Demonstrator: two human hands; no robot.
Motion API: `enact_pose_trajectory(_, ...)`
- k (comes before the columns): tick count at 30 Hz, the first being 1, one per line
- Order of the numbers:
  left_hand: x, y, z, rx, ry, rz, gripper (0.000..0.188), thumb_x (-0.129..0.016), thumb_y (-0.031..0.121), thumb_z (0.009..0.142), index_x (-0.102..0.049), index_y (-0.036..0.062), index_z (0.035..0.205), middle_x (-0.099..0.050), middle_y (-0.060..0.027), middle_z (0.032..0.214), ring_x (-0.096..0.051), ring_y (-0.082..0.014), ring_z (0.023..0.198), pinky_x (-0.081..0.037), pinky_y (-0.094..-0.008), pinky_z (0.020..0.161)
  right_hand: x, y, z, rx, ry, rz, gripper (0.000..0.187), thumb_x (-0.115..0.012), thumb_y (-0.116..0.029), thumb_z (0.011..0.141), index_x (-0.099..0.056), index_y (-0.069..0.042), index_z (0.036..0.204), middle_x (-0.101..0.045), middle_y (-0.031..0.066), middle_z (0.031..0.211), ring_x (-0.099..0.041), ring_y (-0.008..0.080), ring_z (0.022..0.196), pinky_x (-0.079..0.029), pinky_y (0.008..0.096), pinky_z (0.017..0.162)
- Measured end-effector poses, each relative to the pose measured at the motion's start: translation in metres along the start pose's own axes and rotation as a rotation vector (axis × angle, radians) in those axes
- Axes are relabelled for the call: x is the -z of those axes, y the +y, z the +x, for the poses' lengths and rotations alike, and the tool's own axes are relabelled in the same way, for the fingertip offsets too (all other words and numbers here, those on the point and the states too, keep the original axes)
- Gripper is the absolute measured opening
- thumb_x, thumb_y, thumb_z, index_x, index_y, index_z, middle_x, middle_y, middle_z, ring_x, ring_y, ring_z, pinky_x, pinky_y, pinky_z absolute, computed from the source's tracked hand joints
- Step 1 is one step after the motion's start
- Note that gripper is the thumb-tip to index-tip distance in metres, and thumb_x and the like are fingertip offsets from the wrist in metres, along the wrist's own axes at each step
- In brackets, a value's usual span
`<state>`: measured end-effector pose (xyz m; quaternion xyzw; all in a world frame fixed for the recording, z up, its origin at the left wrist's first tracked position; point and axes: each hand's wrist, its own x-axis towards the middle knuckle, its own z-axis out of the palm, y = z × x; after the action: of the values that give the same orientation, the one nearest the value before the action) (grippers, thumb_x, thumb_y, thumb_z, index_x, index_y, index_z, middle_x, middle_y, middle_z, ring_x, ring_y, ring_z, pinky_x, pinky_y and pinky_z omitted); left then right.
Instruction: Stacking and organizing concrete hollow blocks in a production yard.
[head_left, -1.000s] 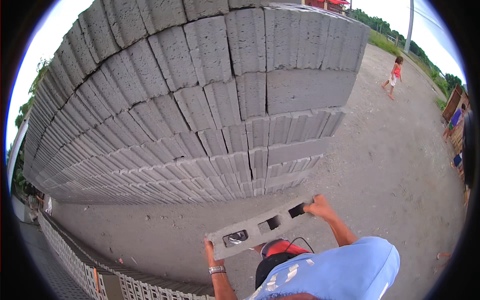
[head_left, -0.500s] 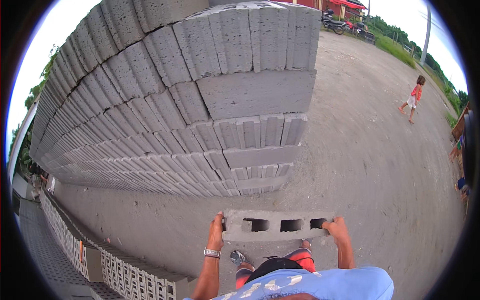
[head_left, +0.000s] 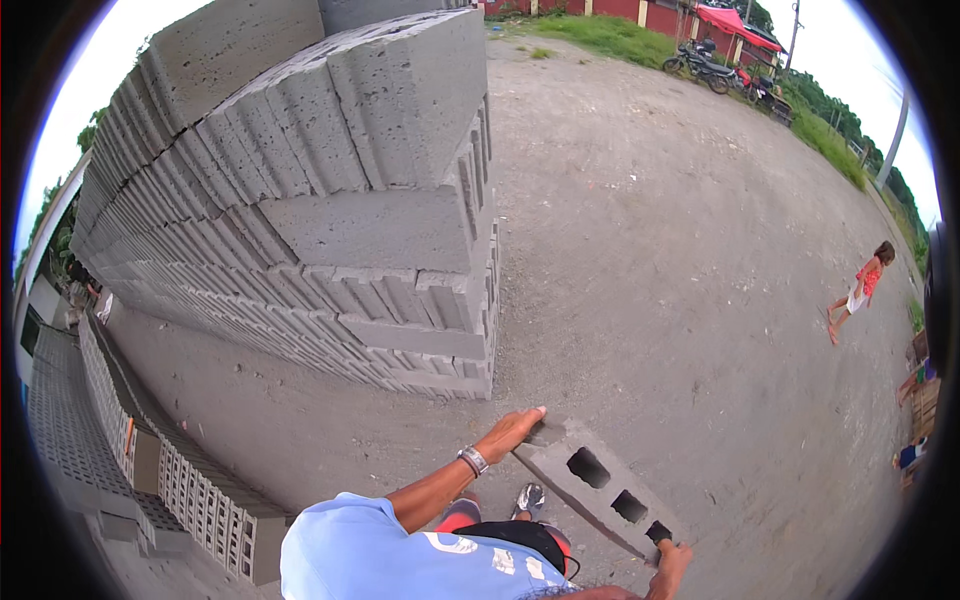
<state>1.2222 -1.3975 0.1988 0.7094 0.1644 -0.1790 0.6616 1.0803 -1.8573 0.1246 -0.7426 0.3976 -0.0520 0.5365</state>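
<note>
A grey concrete hollow block (head_left: 604,488) with three dark holes hangs in front of my body, tilted so its right end is lower and nearer me. My left hand (head_left: 512,430), with a metal watch at the wrist, is closed on the block's upper left end. My right hand (head_left: 670,566) grips the lower right end, its fingers at the end hole. Ahead and to the left rises a tall stack of concrete blocks (head_left: 370,230), apart from the block I hold.
Low rows of hollow blocks (head_left: 200,500) line the lower left. A person in red and white (head_left: 862,288) walks on the dirt ground (head_left: 640,250) at the right. More people are partly visible at the right rim. Motorcycles (head_left: 700,66) stand far off near a red canopy (head_left: 735,22).
My body has turned right, and the block has swung from level to slanted, right end down. The stack now sits further left in view. The walking person appears lower and further right.
</note>
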Motion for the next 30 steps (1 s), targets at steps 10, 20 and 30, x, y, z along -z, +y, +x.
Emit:
enact_pose_trajectory(10,-0.013,0.152,0.122,-0.373,0.002,0.321,0.076,-0.043,0.062,0.094,-0.065,-0.0086,0.113,-0.065,-0.0321,0.109,-0.062,-0.0392,0.104,-0.043,-0.0430,0.094,-0.058,-0.117,0.064,-0.073,-0.165,0.301,0.032,-0.067,-0.019,0.073,-0.060,0.005,0.095,-0.057,0.0098,0.082,-0.059,0.0240,0.063,-0.055,0.0419,0.042)
enact_pose_trajectory(20,0.039,0.393,0.142,-0.602,0.390,0.689,0.067,-0.036,0.056,0.100,-0.057,-0.0057,0.087,-0.060,-0.0252,0.084,-0.056,-0.0348,0.080,-0.043,-0.0448,0.077,-0.179,-0.332,0.146,0.129,-0.528,0.562,0.032,-0.064,-0.025,0.080,-0.064,0.000,0.100,-0.064,0.0097,0.095,-0.066,0.0241,0.077,-0.055,0.0417,0.049)
enact_pose_trajectory(30,0.115,0.612,0.077,-0.865,0.726,0.536,0.095,-0.031,0.072,0.093,-0.043,-0.0078,0.142,-0.046,-0.0376,0.139,-0.054,-0.0455,0.124,-0.043,-0.0520,0.102,-0.252,-0.609,0.147,0.479,-1.030,0.726,0.047,-0.052,-0.042,0.092,-0.061,-0.003,0.117,-0.069,0.0096,0.102,-0.068,0.0210,0.080,-0.052,0.0350,0.052)
